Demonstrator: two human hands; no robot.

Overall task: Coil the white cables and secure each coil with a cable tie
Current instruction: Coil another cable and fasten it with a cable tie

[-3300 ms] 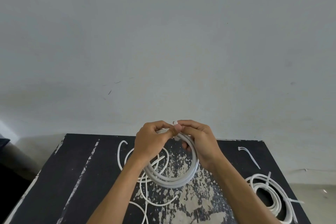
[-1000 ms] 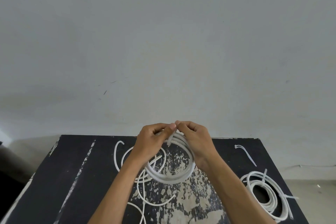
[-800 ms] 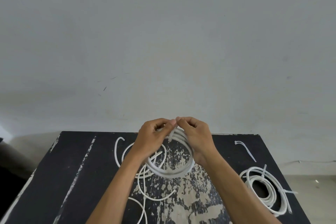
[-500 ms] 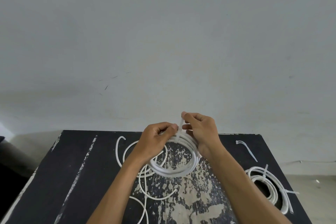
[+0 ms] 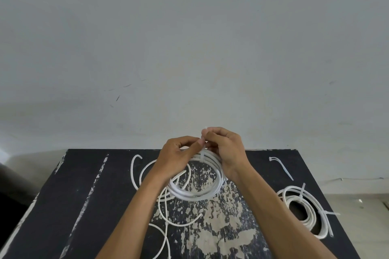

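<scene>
From the head camera, my left hand (image 5: 179, 154) grips the top of the round coil of white plastic cable (image 5: 195, 191), which I hold just above the worn black wooden table (image 5: 88, 195). My right hand (image 5: 226, 149) pinches the tail of the thin translucent cable tie (image 5: 202, 153) looped round the coil's top, the tail pointing upward between my fingertips.

I judge the tie is being cinched. If my left grip loosens, the loops could spring apart before the tie locks; if the tail slips from my pinch, the tie could be left slack.

Beneath the coil lie loose white cable strands (image 5: 166, 212), close enough to snag the coil if I lower it. A finished tied coil (image 5: 305, 210) rests near the table's right edge, and spare cable ties (image 5: 281, 167) lie at the far right, both well apart from my hands. The left stretch of the table offers open room; a plain grey wall (image 5: 189, 48) stands just behind the far edge.
</scene>
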